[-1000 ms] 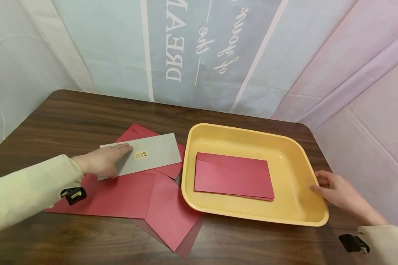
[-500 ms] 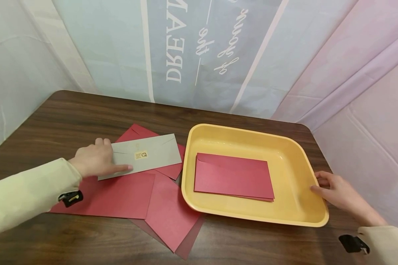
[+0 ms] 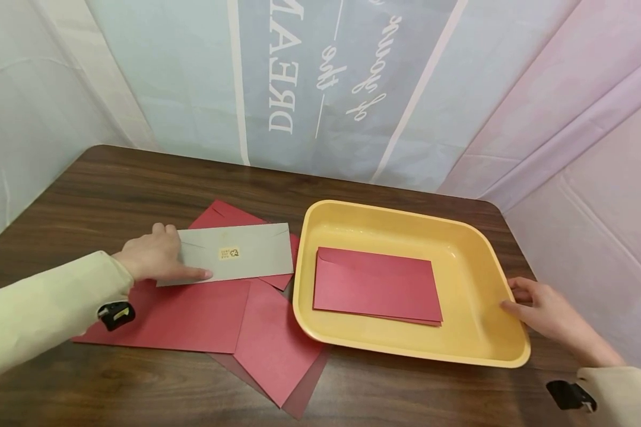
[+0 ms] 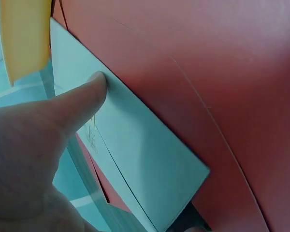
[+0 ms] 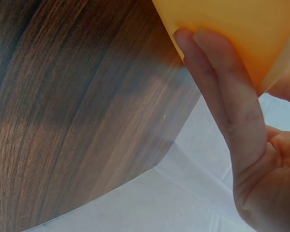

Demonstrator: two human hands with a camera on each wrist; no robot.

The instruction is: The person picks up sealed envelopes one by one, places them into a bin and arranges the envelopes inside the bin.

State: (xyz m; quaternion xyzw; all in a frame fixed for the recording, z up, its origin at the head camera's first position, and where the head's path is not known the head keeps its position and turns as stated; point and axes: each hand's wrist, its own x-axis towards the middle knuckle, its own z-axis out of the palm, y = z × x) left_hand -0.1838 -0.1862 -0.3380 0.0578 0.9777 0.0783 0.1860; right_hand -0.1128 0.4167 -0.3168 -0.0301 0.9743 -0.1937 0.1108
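My left hand (image 3: 155, 255) grips the left end of a pale grey envelope (image 3: 262, 249), thumb (image 4: 89, 92) flat on its face and the other fingers mostly hidden past its far side. A small gold "just for you" sticker (image 3: 228, 253) marks the envelope's middle. Beneath it several red envelopes (image 3: 192, 317) overlap on the table. On the right, my right hand (image 3: 539, 308) holds the side of a yellow tray (image 3: 470, 302), its thumb over the rim and its fingers (image 5: 232, 82) against the outer wall. Inside the tray lies a small stack of red envelopes (image 3: 376, 284).
The dark wood-grain table (image 3: 139, 184) has rounded back corners. Behind it hangs a printed curtain (image 3: 342, 89) with white lettering, and pale fabric (image 3: 593, 207) closes off the right side. The tray's left rim stands right beside the loose envelopes.
First my left hand shifted from lying across the grey envelope to gripping its left end. Then the envelope turned slightly, its right end coming down toward me. My right hand stays on the tray.
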